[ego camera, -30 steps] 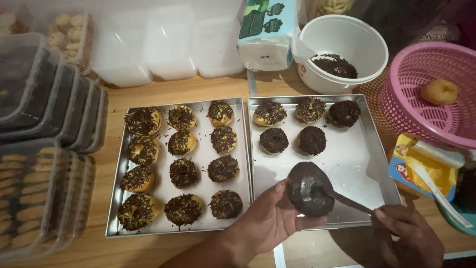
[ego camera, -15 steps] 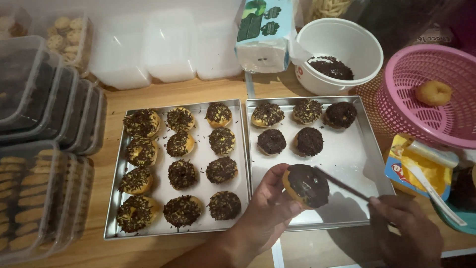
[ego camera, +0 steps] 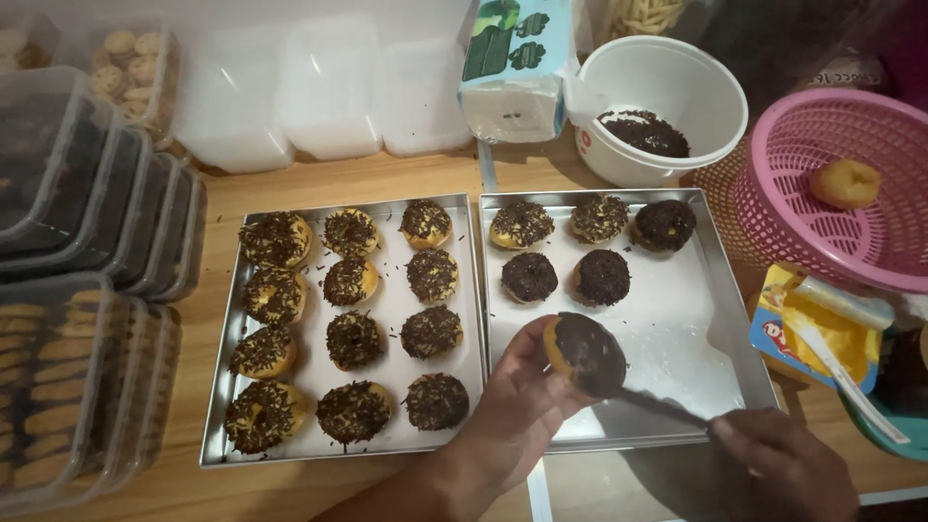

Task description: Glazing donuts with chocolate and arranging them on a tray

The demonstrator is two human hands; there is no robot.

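Left hand (ego camera: 517,396) grips chocolate-coated donut (ego camera: 585,355); right hand (ego camera: 778,464) closed on knife (ego camera: 662,406) touching it. Yellow-blue packet (ego camera: 807,333) right of grip, teal-white carton (ego camera: 512,63) beyond.

A small home-kitchen doughnut operation, by the look of it: wooden counter (ego camera: 338,184) carrying two steel baking trays (ego camera: 696,338) of sprinkle-topped doughnuts (ego camera: 353,338), at 9 o'clock stacked clear plastic boxes (ego camera: 68,387) packed with cookies, at 12 o'clock empty lidded tubs (ego camera: 329,87), at 1 o'clock a white bowl of chocolate sprinkles (ego camera: 667,106), at 3 o'clock a pink basket (ego camera: 822,222)
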